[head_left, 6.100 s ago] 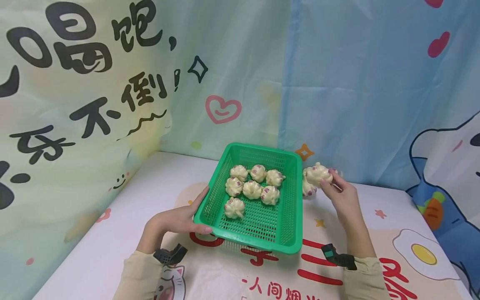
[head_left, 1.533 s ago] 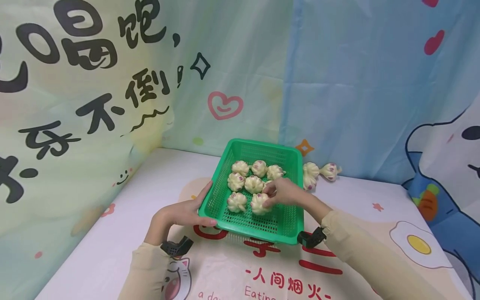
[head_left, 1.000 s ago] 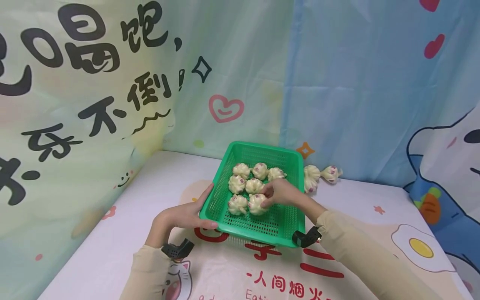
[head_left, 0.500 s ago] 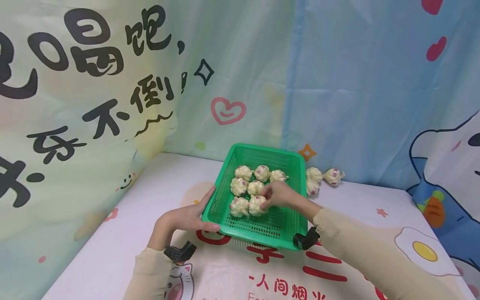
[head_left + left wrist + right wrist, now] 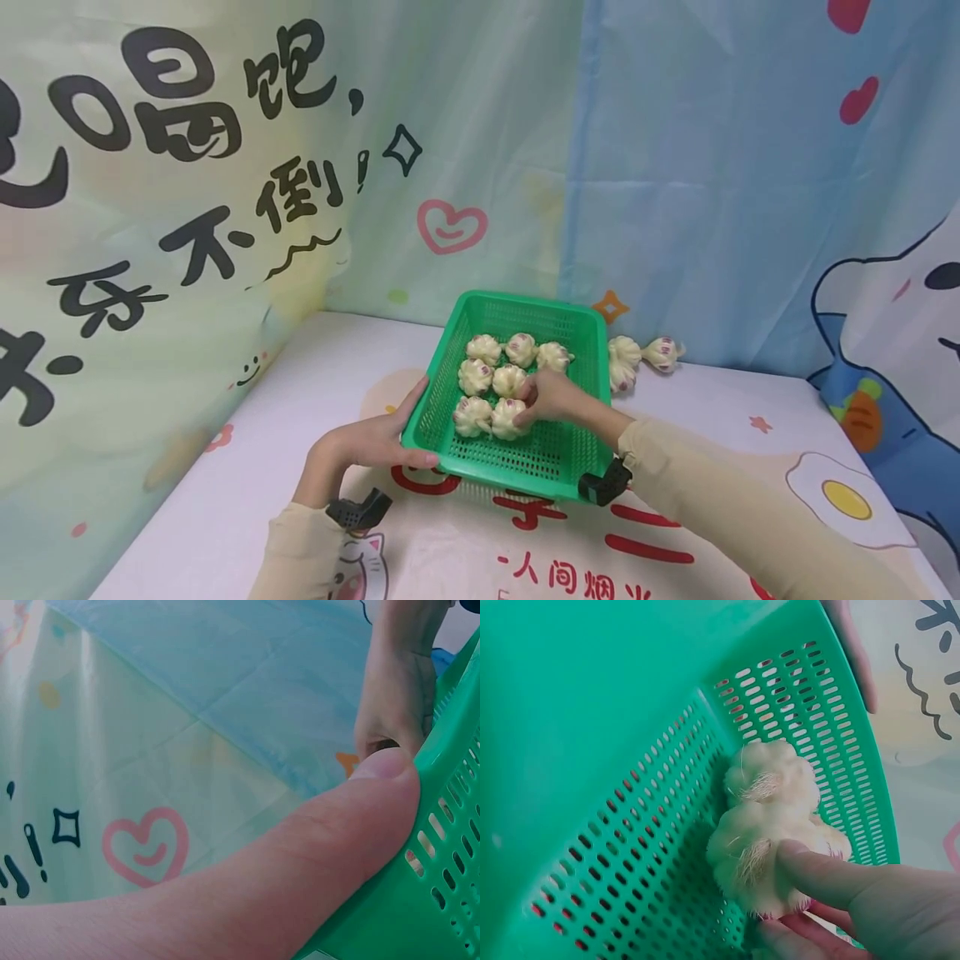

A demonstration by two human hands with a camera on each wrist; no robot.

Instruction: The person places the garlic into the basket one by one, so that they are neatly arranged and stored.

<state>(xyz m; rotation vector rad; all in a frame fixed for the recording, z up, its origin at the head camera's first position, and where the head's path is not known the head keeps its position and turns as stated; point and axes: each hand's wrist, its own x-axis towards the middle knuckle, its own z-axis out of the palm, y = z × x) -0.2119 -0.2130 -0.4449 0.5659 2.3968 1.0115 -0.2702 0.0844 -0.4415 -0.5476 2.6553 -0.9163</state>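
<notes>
A green plastic basket (image 5: pixel 495 477) with slotted walls holds several whitish garlic bulbs (image 5: pixel 472 415) with purple streaks, set in rows. My left hand (image 5: pixel 375 437) grips its left side near the front corner; the thumb (image 5: pixel 352 817) lies on the rim in the left wrist view. Inside, my right hand (image 5: pixel 553 398) pinches a garlic bulb (image 5: pixel 508 418) between thumb and fingers, in the front row. In the right wrist view this held bulb (image 5: pixel 742 859) sits against its neighbour (image 5: pixel 769 769), root tufts showing. The right hand covers part of the row behind.
Outside the basket's right wall, a few more garlic bulbs (image 5: pixel 663 354) lie on the table near the blue backdrop curtain (image 5: pixel 697 208). The table bears a printed cloth with a fried egg picture (image 5: pixel 847 500) at right.
My right hand has brought a garlic bulb from beyond the basket's right side into the front row. Lately it slid slightly left, against the neighbouring bulb. The left hand keeps its grip.
</notes>
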